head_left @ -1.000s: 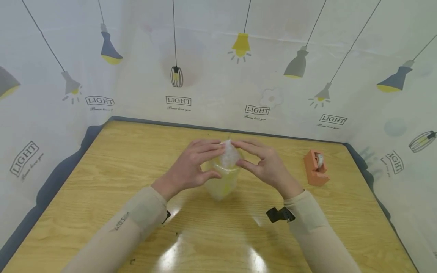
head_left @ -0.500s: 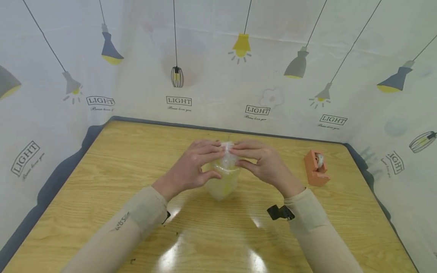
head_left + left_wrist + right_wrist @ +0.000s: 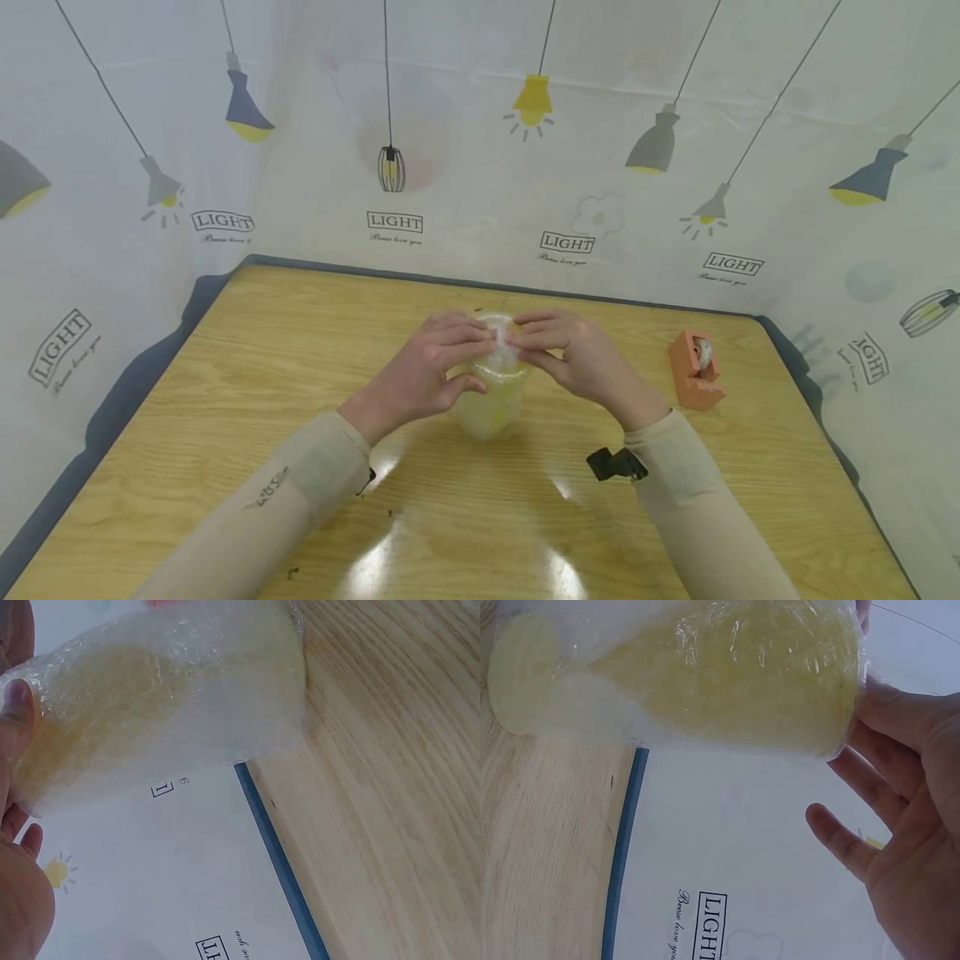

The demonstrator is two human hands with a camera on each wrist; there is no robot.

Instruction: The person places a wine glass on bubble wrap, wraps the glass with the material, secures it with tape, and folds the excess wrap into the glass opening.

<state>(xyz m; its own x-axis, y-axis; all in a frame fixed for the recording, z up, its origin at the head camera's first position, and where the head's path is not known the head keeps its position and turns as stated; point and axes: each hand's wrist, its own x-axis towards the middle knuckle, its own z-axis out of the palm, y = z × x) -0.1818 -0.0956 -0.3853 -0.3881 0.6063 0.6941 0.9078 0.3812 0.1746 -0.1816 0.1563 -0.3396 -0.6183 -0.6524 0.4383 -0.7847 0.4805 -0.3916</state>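
Note:
A yellowish goblet [image 3: 735, 682], its bowl and round base visible through a layer of clear bubble wrap [image 3: 225, 697], stands upright on the table. My left hand [image 3: 431, 358] holds the top of the wrap from the left, fingertips on the upper folds and thumb at the side. From the right, my right hand [image 3: 581, 354] holds the same top edge between thumb and fingers. Its little finger stands away from the wrap in the right wrist view. The fingertips of both hands nearly meet over the top, partly covering the folded wrap.
An orange tape dispenser [image 3: 693, 371] with a roll of tape stands on the wooden table [image 3: 300, 350], right of my right hand. A white sheet printed with lamps [image 3: 465, 183] rises behind and at both sides of the table, with a dark blue border.
The wrap's peak, which stuck up between the hands, is now folded down flatter over the goblet's top. The fingertips of both hands have moved inward and slightly down.

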